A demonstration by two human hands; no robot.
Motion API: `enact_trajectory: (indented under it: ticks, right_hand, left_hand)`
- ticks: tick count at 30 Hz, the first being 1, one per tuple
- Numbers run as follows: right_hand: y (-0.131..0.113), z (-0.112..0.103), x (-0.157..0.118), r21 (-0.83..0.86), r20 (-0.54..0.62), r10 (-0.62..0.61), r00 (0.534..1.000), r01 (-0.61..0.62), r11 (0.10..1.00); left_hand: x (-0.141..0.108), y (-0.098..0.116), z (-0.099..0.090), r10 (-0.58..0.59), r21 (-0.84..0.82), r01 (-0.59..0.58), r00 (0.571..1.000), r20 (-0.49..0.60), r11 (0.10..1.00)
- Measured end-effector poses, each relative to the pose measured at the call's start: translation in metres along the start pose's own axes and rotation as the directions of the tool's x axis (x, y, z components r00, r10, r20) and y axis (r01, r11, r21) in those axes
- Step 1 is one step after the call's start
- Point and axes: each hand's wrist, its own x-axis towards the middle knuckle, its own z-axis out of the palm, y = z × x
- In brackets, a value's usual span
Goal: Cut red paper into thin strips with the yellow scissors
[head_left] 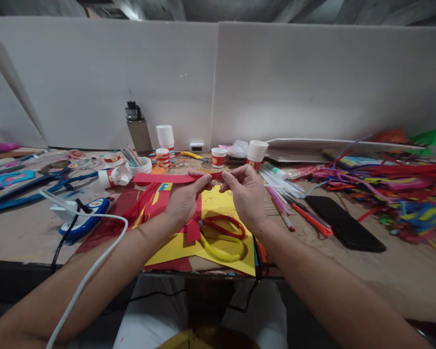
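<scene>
A red paper strip (163, 179) is stretched level between my hands, above the middle of the table. My left hand (187, 194) pinches it with thumb and fingers, and a long end sticks out to the left. At the strip's right end, the thumb and fingertips of my right hand (246, 191) are closed on it. Below them lie scissors (225, 247) with one red and one yellow handle loop, on yellow paper (167, 252). A small piece of red paper (194, 230) sits beside the scissors; their blades are mostly hidden.
A black phone (343, 223), an orange utility knife (314, 220) and several pens (279, 203) lie to the right, before a heap of colourful strips (396, 189). Leftward stands a blue power strip (83, 220) with cables. Stacked paper cups (257, 151) and a bottle (139, 133) stand behind.
</scene>
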Motion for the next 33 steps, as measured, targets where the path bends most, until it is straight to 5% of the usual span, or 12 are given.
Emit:
enact_trajectory:
  ticks: [11, 25, 33]
  right_hand:
    - [0.0023, 0.0007, 0.0040, 0.095, 0.077, 0.070, 0.995, -0.077, 0.992]
    - [0.0038, -0.0013, 0.0047, 0.098, 0.078, 0.085, 0.993, -0.092, 0.991]
    - [0.0016, -0.0044, 0.0053, 0.014, 0.071, 0.144, 0.987, -0.146, 0.989]
  left_hand:
    - [0.0067, -0.0029, -0.0038, -0.155, -0.130, 0.141, 0.983, -0.103, 0.981]
    - [0.0034, -0.0078, -0.0063, 0.038, 0.064, -0.033, 0.996, -0.082, 0.997]
    - [0.0038, -0.0035, -0.0054, -0.019, 0.051, 0.023, 0.997, -0.078, 0.998]
